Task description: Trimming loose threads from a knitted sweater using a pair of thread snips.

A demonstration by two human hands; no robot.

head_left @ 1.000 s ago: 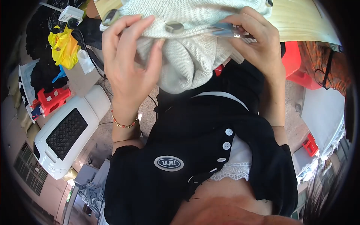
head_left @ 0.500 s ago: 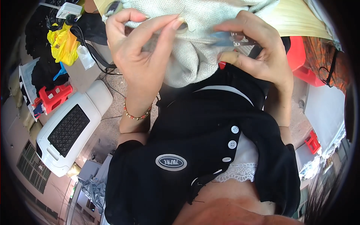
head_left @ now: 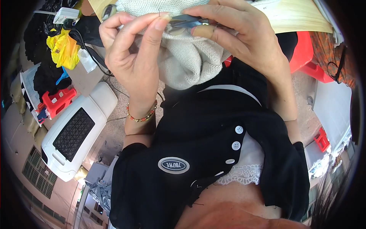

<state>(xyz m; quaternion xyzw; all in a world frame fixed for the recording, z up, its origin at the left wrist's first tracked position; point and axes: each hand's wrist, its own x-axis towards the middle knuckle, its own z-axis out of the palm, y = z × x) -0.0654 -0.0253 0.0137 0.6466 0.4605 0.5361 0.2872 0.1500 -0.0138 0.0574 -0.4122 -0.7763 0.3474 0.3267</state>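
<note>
A pale grey knitted garment (head_left: 192, 63) hangs over the edge of a light wooden tabletop, its lower part bunched in folds. My left hand (head_left: 133, 53) is closed in a pinch of thumb and forefinger above the knit. A thin dark strand or needle shows at those fingertips, too fine to make out. My right hand (head_left: 244, 34) grips a pair of thread snips (head_left: 185, 19), their blades pointing left, close to the left fingertips. Just under the blades a roundish button (head_left: 176, 31) is partly hidden. Another dark round button (head_left: 109, 12) sits beyond my left hand.
The wooden tabletop (head_left: 301, 15) extends right. A yellow plastic bag (head_left: 63, 47), black cables and a white power adapter (head_left: 66, 15) lie at the left. Below them stand a red stool (head_left: 59, 100) and a white machine-like case (head_left: 76, 133). Another red stool (head_left: 303, 53) is at right.
My right hand has moved left, bringing the snips from apart to beside the left fingertips. My left hand has shifted slightly left and up, still pinching.
</note>
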